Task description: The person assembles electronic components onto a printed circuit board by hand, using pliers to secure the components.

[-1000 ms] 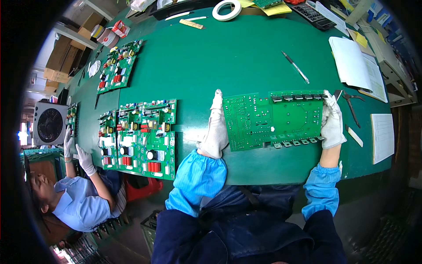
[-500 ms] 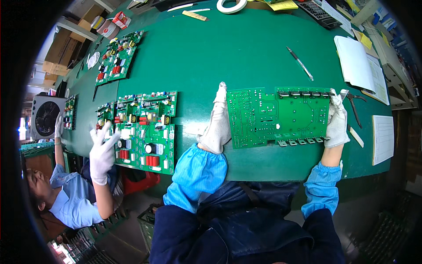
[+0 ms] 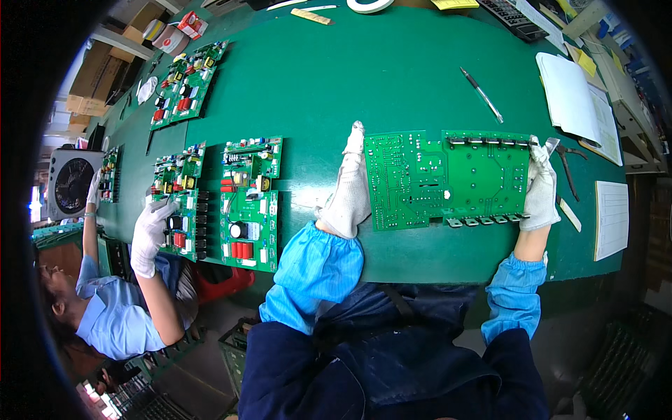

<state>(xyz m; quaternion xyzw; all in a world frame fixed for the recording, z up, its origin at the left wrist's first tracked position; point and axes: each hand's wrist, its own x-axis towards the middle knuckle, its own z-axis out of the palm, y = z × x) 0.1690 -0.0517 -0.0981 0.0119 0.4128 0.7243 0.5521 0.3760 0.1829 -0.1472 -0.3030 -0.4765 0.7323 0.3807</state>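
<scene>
Between my two gloved hands I hold a green circuit board point(image 3: 483, 175), its solder side facing up. A row of black, metal-tabbed parts runs along its far edge and another along its near edge. My left hand point(image 3: 348, 192) grips the left edge, thumb pointing away from me; its other fingers are hidden. At the right edge my right hand point(image 3: 540, 189) has its fingers closed on the board, and a small whitish piece shows by its fingertips. Left of my left hand lies a populated circuit board point(image 3: 250, 210), with red, white and black components facing up.
A co-worker's gloved hand point(image 3: 150, 234) touches another populated board point(image 3: 183, 210) at the left. More boards point(image 3: 187, 87) lie at the far left, near a fan point(image 3: 73, 183). Pliers point(image 3: 568, 171), a pen point(image 3: 481, 94), an open notebook point(image 3: 570, 98) and a form sheet point(image 3: 611, 219) lie rightward.
The co-worker's hand has come down onto a board, which has shifted left, away from its neighbour. My hands still hold the same board, tilted slightly differently.
</scene>
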